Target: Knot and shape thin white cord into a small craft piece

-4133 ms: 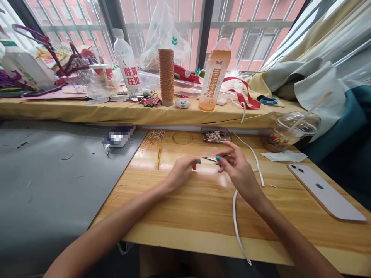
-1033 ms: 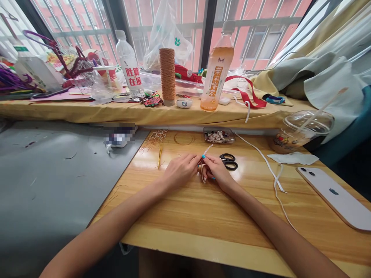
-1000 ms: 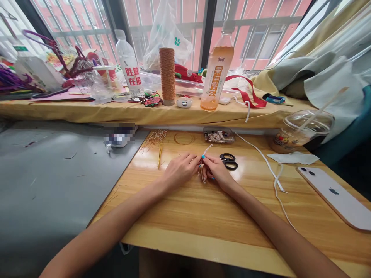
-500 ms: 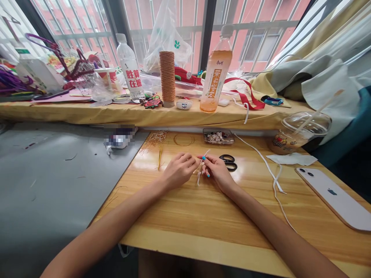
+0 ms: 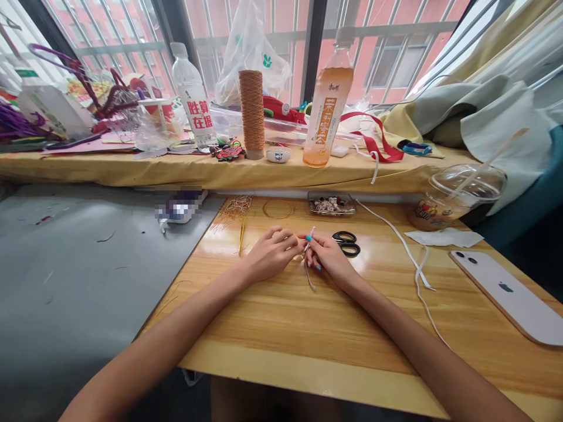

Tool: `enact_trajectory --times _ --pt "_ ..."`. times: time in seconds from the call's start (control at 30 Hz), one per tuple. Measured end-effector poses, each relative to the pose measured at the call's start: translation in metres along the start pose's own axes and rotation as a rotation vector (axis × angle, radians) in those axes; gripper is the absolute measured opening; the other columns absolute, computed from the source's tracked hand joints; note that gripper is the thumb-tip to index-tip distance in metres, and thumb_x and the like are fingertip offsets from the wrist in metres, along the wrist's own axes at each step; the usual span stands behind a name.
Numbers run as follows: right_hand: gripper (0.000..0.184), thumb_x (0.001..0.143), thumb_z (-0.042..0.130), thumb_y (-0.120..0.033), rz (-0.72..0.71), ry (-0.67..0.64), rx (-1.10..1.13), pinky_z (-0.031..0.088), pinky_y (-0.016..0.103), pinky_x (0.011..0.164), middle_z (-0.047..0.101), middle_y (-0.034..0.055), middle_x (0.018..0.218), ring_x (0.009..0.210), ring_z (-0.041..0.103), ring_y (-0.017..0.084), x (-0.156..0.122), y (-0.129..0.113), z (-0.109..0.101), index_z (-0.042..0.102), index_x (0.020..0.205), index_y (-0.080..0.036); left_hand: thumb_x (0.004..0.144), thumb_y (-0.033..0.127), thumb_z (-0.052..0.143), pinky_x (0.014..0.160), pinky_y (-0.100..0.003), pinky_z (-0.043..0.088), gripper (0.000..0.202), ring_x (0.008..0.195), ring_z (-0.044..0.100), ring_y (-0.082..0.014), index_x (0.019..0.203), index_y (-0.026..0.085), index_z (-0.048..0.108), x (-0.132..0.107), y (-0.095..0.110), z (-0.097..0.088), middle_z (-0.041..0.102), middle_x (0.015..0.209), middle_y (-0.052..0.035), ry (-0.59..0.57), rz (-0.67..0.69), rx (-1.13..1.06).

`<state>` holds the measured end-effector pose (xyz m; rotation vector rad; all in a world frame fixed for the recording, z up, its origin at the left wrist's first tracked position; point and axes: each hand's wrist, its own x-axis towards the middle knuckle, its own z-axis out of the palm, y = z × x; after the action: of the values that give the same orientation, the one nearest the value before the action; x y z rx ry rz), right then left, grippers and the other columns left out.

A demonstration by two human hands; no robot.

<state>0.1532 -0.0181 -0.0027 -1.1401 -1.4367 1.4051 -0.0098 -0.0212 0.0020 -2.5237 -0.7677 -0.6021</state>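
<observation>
My right hand (image 5: 329,258), its nails painted blue, pinches a short white cord (image 5: 311,284) between thumb and index finger. One end of the cord pokes up above the thumb, and the other hangs down toward the wooden tabletop. Close beside it on the left, my left hand (image 5: 271,253) is closed with curled fingers, its fingertips meeting near the cord. What those fingertips hold is too small to make out. Black-handled scissors (image 5: 343,241) lie just behind my right hand, their blades partly hidden. Golden tweezers (image 5: 241,235) rest to the left of my left hand.
Behind the hands stands a clear box (image 5: 353,210) of small pieces. To the right lie a long white cord (image 5: 398,239), a phone (image 5: 505,296), a tissue (image 5: 444,237) and a lidded plastic cup (image 5: 433,214). A brown thread spool (image 5: 252,117) and bottles line the ledge.
The hanging end of the white cord has swung right and shows longer below my right hand. My left fingers have opened slightly. The view has tilted a little.
</observation>
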Motion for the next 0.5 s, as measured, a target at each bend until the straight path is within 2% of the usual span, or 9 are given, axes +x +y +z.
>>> enact_trajectory --times 0.1,0.23,0.37,0.5 --pt "0.023 0.077 0.037 -0.026 -0.002 -0.05 -0.113 0.024 0.018 0.033 0.046 -0.006 0.035 0.028 0.035 0.006 0.0 -0.001 0.0 0.055 0.078 -0.012 0.086 0.016 0.035 0.083 -0.031 0.027 0.022 0.083 0.043 -0.0154 0.1 0.018 0.053 0.001 0.001 0.0 0.057 0.083 -0.0035 -0.003 -0.073 -0.025" --pt "0.019 0.076 0.038 -0.022 -0.013 -0.133 -0.179 0.024 0.018 0.032 0.051 -0.0046 0.041 0.027 0.034 0.005 -0.002 -0.003 -0.001 0.052 0.064 -0.015 0.085 0.015 0.036 0.081 -0.03 0.028 0.028 0.078 0.041 -0.0154 0.111 0.016 0.047 0.001 -0.002 0.001 0.056 0.081 -0.0035 0.027 -0.161 -0.076" --pt "0.015 0.078 0.036 -0.023 -0.055 -0.164 -0.242 0.025 0.019 0.034 0.055 -0.0042 0.052 0.029 0.036 0.004 -0.003 0.0 -0.001 0.049 0.074 -0.016 0.084 0.012 0.035 0.08 -0.03 0.03 0.034 0.077 0.04 -0.0161 0.117 0.015 0.044 -0.001 -0.007 0.004 0.055 0.082 -0.0046 0.034 -0.135 -0.116" --pt "0.017 0.08 0.034 -0.024 -0.072 -0.177 -0.285 0.03 0.02 0.04 0.049 -0.0059 0.05 0.034 0.036 0.006 -0.006 -0.003 0.0 0.049 0.077 -0.017 0.083 0.011 0.035 0.077 -0.03 0.031 0.034 0.077 0.04 -0.0169 0.115 0.015 0.047 -0.003 -0.009 0.009 0.055 0.081 -0.0053 0.041 -0.132 -0.154"
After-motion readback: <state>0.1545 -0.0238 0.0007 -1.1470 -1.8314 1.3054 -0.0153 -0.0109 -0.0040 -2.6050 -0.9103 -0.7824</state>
